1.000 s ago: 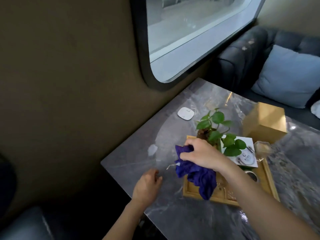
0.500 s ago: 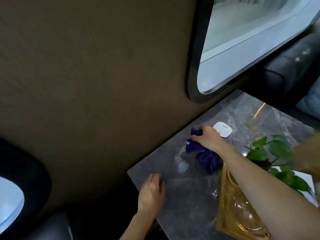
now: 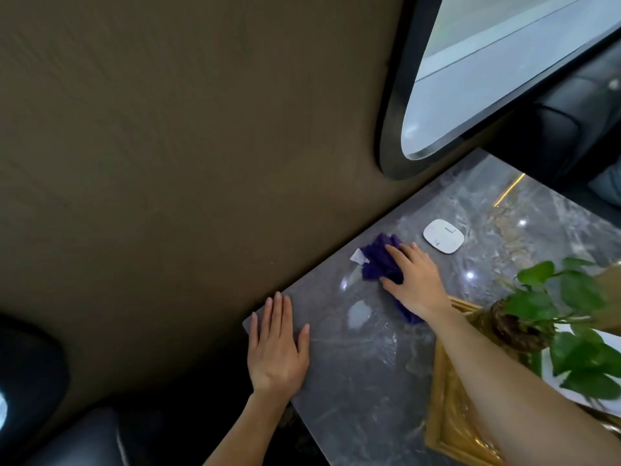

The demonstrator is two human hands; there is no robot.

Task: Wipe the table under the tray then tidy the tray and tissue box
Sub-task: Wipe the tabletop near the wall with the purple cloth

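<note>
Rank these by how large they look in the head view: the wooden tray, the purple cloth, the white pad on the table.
1. wooden tray, though partly hidden by the arm and cut off by the frame
2. purple cloth, partly under the right hand
3. white pad, close to the cloth's visible size

Looks like a lounge or café booth rather than a kitchen or workshop. Seen: a polished grey marble bench set against a plain brown wall, a rounded, dark-framed window above it, dark padded seating at the far end and at the near corner. Also on the bench: a gold-coloured tray with a leafy potted plant, and a small white pad near the wall.
</note>
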